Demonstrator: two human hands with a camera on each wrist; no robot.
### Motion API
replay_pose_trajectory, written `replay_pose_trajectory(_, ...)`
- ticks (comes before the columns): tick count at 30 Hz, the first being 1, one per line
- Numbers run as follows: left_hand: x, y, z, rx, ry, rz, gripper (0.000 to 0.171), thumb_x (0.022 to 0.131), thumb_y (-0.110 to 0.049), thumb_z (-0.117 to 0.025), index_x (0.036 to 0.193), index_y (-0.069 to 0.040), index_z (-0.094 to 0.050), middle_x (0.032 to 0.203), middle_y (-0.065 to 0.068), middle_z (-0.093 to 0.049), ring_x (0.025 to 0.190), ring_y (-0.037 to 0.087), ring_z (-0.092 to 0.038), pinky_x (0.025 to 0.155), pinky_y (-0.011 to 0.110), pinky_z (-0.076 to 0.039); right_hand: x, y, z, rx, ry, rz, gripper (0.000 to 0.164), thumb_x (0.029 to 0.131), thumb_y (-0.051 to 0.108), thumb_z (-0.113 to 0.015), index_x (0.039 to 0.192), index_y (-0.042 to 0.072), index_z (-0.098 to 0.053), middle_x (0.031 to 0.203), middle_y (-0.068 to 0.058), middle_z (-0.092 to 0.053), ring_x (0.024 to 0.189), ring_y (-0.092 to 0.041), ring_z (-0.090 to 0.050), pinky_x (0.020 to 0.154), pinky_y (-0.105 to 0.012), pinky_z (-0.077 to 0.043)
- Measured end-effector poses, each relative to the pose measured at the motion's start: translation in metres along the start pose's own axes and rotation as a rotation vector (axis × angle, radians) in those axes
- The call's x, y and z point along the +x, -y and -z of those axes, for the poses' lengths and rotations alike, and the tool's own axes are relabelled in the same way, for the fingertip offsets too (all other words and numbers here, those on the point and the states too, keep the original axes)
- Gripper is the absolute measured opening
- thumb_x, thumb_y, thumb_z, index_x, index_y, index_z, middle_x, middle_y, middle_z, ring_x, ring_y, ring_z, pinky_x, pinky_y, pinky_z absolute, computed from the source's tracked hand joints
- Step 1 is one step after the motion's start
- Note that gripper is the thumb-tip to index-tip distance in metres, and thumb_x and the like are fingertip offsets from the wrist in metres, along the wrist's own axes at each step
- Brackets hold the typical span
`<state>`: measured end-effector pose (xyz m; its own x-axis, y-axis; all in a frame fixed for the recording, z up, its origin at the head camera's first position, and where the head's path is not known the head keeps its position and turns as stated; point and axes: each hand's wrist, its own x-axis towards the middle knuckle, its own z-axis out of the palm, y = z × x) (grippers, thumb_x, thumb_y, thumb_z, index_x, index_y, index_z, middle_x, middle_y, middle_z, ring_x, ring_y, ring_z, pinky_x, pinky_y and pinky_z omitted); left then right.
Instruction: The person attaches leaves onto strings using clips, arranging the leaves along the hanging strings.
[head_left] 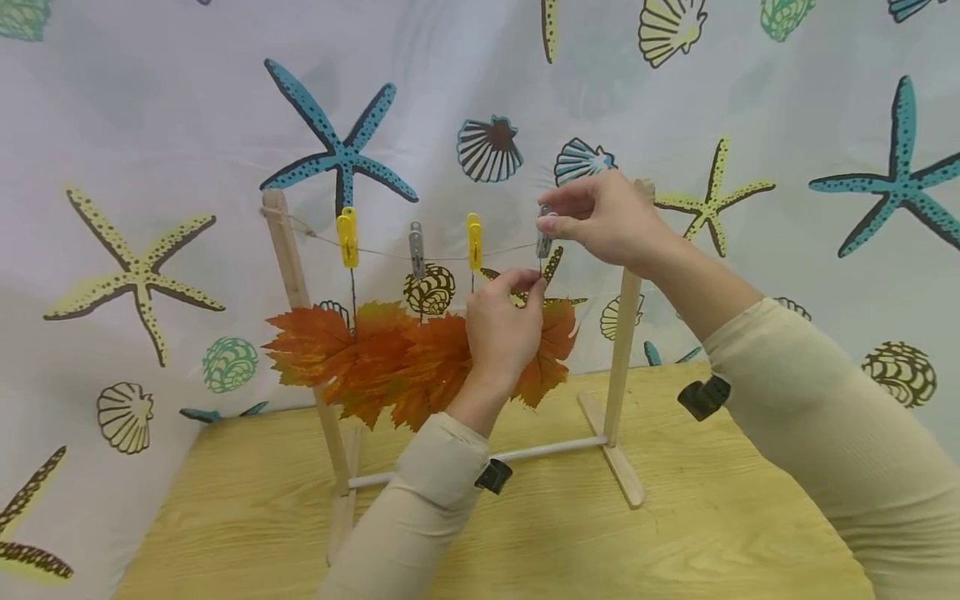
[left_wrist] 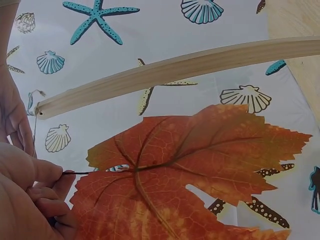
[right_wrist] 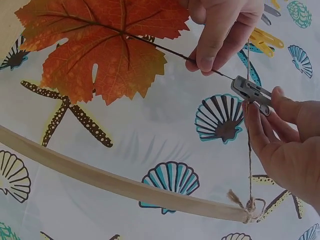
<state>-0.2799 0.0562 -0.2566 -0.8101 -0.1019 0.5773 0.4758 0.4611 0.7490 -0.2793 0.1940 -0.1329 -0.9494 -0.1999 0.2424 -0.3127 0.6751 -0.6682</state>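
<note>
In the head view my right hand (head_left: pixel 611 221) pinches a grey clothespin (head_left: pixel 543 242) on the twine, near the right post. The right wrist view shows thumb and fingers on the handles of the same clothespin (right_wrist: pixel 245 90), with a leaf stem's tip at its jaws. Just below, my left hand (head_left: pixel 504 321) pinches that thin dark stem (right_wrist: pixel 165 50) between thumb and fingertips. The stem belongs to an orange maple leaf (left_wrist: pixel 210 155), which hangs partly behind the left hand in the head view.
Two yellow clothespins (head_left: pixel 347 240) and another grey clothespin (head_left: pixel 417 250) sit along the twine (head_left: pixel 382 252), with orange leaves (head_left: pixel 375 354) below. A wooden post (head_left: pixel 621 358) stands on each side, joined by a white bar (head_left: pixel 555 448) above the wooden table (head_left: pixel 555 533). A patterned cloth (head_left: pixel 210 100) hangs behind.
</note>
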Motion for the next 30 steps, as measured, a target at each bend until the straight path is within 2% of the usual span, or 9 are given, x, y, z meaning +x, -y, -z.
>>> replay_pose_trajectory(5,-0.002,0.003,-0.001,0.011,0.015,-0.009,0.016,0.095,-0.022,-0.069,0.102,-0.012,-0.078,0.095,0.0,-0.078,0.086,0.021,-0.07,0.071,0.036,-0.051,0.0,-0.003,-0.001,-0.009,-0.017,-0.025,0.045,0.093,0.028,-0.072,0.134,0.012,-0.064,0.127,-0.01,-0.069,0.121,-0.023,-0.062,0.105,-0.044,-0.048)
replay_pose_trajectory(10,-0.005,0.008,0.0,0.011,-0.002,-0.003,0.017,0.093,-0.026,-0.071,0.104,-0.014,-0.077,0.096,-0.001,-0.078,0.082,0.019,-0.07,0.068,0.033,-0.05,0.001,-0.006,-0.007,0.056,-0.03,-0.055,0.051,0.091,0.03,-0.074,0.137,0.012,-0.061,0.127,-0.011,-0.069,0.123,-0.024,-0.062,0.108,-0.046,-0.046)
replay_pose_trajectory(14,-0.007,0.011,0.003,-0.012,-0.023,0.006,0.02,0.092,-0.029,-0.072,0.105,-0.014,-0.077,0.097,-0.001,-0.078,0.062,0.015,-0.063,0.056,0.027,-0.046,0.001,-0.008,-0.011,0.101,-0.042,-0.07,0.053,0.09,0.029,-0.075,0.137,0.01,-0.06,0.128,-0.012,-0.069,0.126,-0.024,-0.061,0.11,-0.047,-0.044)
replay_pose_trajectory(17,-0.008,0.011,0.006,-0.033,-0.043,0.0,0.021,0.092,-0.029,-0.072,0.105,-0.014,-0.077,0.097,-0.002,-0.078,0.053,0.013,-0.057,0.05,0.024,-0.042,-0.001,-0.009,-0.013,0.132,-0.049,-0.078,0.052,0.09,0.028,-0.076,0.136,0.009,-0.061,0.128,-0.012,-0.069,0.126,-0.024,-0.061,0.111,-0.048,-0.042)
replay_pose_trajectory(23,-0.008,0.009,0.014,-0.051,-0.067,-0.013,0.02,0.09,-0.027,-0.074,0.104,-0.014,-0.078,0.097,-0.002,-0.078,0.059,0.012,-0.062,0.055,0.024,-0.046,-0.007,-0.009,-0.015,0.213,-0.069,-0.07,0.055,0.089,0.031,-0.077,0.137,0.009,-0.059,0.131,-0.009,-0.068,0.127,-0.021,-0.061,0.113,-0.044,-0.041)
replay_pose_trajectory(30,-0.007,0.005,0.024,-0.098,-0.06,-0.022,0.02,0.089,-0.028,-0.075,0.104,-0.014,-0.077,0.098,-0.002,-0.078,0.061,0.013,-0.063,0.057,0.025,-0.049,-0.021,-0.015,-0.015,0.343,-0.17,-0.015,0.051,0.088,0.035,-0.077,0.133,0.013,-0.063,0.127,-0.003,-0.07,0.121,-0.015,-0.063,0.111,-0.039,-0.044)
